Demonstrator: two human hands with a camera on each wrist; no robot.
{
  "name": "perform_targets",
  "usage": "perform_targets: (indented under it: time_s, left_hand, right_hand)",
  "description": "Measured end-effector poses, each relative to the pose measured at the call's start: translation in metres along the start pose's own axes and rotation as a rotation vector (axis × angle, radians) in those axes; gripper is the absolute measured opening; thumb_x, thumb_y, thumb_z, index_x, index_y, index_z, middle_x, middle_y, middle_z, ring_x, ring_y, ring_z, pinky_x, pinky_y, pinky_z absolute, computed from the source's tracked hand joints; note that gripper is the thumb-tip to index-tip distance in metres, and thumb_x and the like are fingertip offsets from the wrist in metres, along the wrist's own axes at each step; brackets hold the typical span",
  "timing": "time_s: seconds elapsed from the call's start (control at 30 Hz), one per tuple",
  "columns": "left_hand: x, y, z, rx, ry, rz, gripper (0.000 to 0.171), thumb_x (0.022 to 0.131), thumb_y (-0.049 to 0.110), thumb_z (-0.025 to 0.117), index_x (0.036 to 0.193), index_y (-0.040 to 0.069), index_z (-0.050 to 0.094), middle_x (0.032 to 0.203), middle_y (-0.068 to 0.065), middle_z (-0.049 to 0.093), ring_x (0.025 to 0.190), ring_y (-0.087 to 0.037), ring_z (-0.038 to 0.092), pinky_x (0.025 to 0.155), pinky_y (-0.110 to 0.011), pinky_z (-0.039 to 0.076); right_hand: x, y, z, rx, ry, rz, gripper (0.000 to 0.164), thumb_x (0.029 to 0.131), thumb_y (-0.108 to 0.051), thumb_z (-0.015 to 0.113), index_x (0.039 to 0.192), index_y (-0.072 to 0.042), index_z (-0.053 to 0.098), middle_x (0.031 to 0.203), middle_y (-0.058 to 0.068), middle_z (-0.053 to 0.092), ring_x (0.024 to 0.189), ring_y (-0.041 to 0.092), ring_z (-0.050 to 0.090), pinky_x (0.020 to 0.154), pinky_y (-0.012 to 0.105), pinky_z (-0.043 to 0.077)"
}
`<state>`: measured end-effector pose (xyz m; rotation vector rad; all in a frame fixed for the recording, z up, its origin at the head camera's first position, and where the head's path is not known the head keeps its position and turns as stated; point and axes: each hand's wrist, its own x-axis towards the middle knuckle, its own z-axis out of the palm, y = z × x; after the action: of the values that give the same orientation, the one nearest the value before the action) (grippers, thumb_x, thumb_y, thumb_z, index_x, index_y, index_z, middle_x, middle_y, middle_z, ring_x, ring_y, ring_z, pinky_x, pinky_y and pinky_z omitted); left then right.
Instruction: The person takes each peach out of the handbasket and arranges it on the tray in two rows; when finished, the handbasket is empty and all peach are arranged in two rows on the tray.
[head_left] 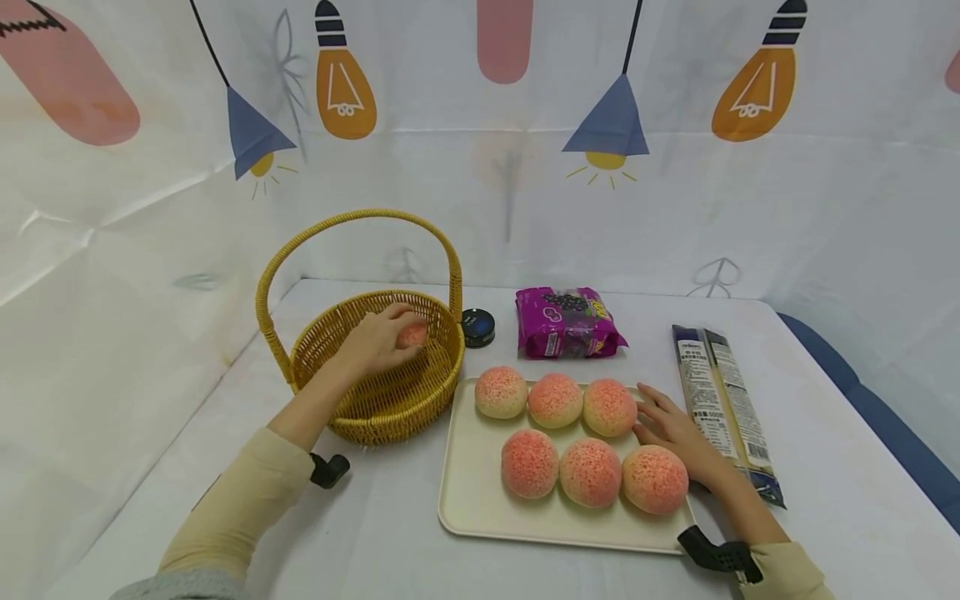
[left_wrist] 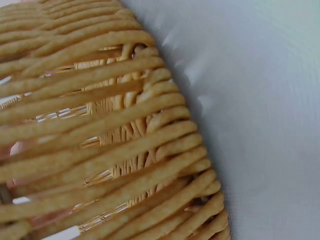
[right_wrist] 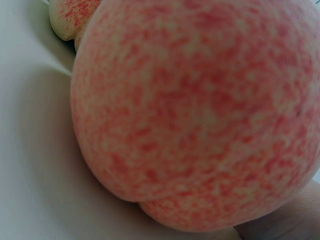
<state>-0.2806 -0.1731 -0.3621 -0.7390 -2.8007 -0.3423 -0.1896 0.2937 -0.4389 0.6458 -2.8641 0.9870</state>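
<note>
My left hand [head_left: 385,340] is inside the yellow wicker basket [head_left: 390,432] and grips a pink speckled peach [head_left: 413,335], partly hidden by the fingers. In the left wrist view the woven basket side [left_wrist: 100,150] fills much of the frame and mostly hides the hand. My right hand [head_left: 678,435] lies at the right side of a cream tray [head_left: 517,528], its fingers beside the rightmost back peach [head_left: 610,407]. Two rows of peaches sit on the tray. A near peach [right_wrist: 200,115] fills most of the right wrist view.
Behind the tray lies a purple snack packet [head_left: 567,323], with a round dark tin [head_left: 477,327] between it and the basket. A long flat package [head_left: 723,408] lies to the right of the tray. The basket's tall handle [head_left: 360,215] arches over its opening.
</note>
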Motion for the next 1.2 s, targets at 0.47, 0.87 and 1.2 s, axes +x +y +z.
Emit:
perform_targets:
  time_s: [0.47,0.87,1.2]
  left_hand:
    - [-0.007,0.004,0.001,-0.08,0.091,0.143,0.03,0.083,0.026,0.066,0.112,0.02,0.062,0.129,-0.015,0.043,0.092,-0.033,0.055,0.08,-0.051,0.044]
    - [-0.01,0.006,0.0,-0.151,0.257,0.245,0.045,0.074,0.027,0.074,0.115,0.02,0.057,0.126,-0.015,0.047,0.101,-0.033,0.052,0.078,-0.046,0.047]
    - [-0.016,0.029,-0.01,-0.171,0.29,0.3,0.049,0.074,0.022,0.076,0.119,0.02,0.058,0.132,-0.009,0.044,0.111,-0.028,0.048,0.087,-0.041,0.044]
  right_hand:
    - [0.001,0.0,0.0,-0.005,0.01,-0.015,0.037,0.092,-0.022,0.055,0.121,0.001,0.055,0.141,0.026,0.028,0.123,0.051,0.029,0.091,0.066,0.027]
    - [0.001,0.0,0.001,0.005,0.019,-0.044,0.037,0.092,-0.02,0.054,0.121,0.003,0.055,0.14,0.026,0.028,0.124,0.05,0.028,0.091,0.066,0.027]
    - [0.001,0.002,0.001,0.004,0.009,-0.028,0.039,0.092,-0.022,0.054,0.123,0.003,0.054,0.141,0.025,0.027,0.124,0.05,0.027,0.091,0.066,0.026]
